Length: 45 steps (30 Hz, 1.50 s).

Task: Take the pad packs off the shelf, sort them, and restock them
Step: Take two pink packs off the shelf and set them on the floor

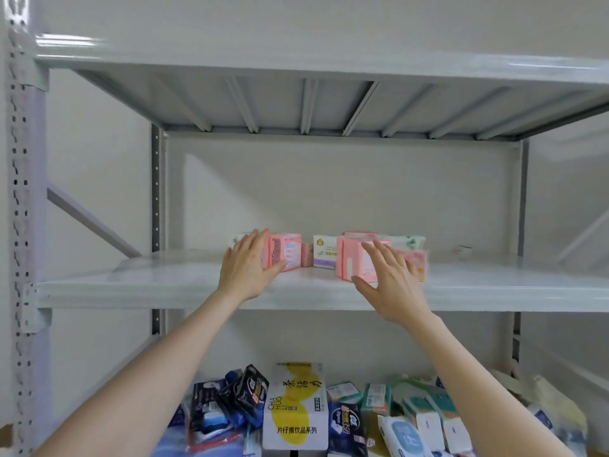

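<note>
grey metal shelf unit fills the view. middle shelf (164, 285) carries a short row of pad packs set back from its front edge; most of the board is bare to left and right.

lower level: a loose heap of mixed packs (412, 417), dark blue, teal and white, plus a white and yellow carton (296, 407) standing among them. no order visible there.

row on the middle shelf: left pink pack (288, 252) upright; a small pink pack (307, 255) just beside it; a white pack with purple band (324, 257); a larger pink pack (352, 262) nearer the front; a pale green and white pack (408, 241) behind; another pink pack (417, 262), blurred, at the right end. pink and other kinds are mixed together.

left hand (245, 267): fingers spread, flat against the left side of the left pink pack, thumb at its lower front. touching, not closed round it.

right hand (390, 280): open, fingers spread, in front of the larger pink pack; contact cannot be told, nothing gripped.

judgement: early stage. the packs are not yet off the shelf, the row is unsorted, and restocking is all to come. whether the heap below belongs to this task cannot be told.
</note>
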### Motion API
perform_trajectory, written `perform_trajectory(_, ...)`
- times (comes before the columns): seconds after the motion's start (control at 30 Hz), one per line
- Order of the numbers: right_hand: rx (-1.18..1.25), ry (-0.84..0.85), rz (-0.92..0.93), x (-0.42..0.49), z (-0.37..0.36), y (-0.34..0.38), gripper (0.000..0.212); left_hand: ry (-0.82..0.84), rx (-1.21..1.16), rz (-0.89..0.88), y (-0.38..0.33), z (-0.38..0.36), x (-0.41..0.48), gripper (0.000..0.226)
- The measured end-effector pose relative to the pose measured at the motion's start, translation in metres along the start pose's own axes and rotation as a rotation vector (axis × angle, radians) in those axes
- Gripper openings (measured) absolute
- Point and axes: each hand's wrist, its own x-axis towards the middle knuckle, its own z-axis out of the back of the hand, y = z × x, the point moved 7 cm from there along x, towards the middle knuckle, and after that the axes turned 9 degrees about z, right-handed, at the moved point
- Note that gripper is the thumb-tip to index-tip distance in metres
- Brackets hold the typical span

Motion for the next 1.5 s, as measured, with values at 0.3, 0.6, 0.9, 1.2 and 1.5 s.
perform_trajectory(0.3, 0.136, -0.014, -0.023, 0.052, -0.025, -0.071, 0.075, 0.108, -0.163, 0.139, 0.018, -0.052, 0.071, 0.091)
perform_trajectory(0.6, 0.349, 0.194, 0.047, 0.101, -0.055, -0.116, 0.090, 0.255, -0.420, 0.295, 0.035, -0.105, 0.105, 0.096)
perform_trajectory(0.9, 0.672, 0.586, -0.029, 0.131, -0.089, -0.132, 0.090, 0.250, -0.521, 0.455, 0.054, -0.126, 0.133, 0.103)
perform_trajectory(1.2, 0.658, 0.642, 0.028, 0.134, -0.084, -0.135, 0.100, 0.285, -0.656, 0.578, 0.077, -0.130, 0.134, 0.102)
perform_trajectory(1.5, 0.644, 0.643, 0.050, 0.128, -0.069, -0.115, 0.083, 0.365, -0.664, 0.582, 0.069, -0.121, 0.120, 0.084)
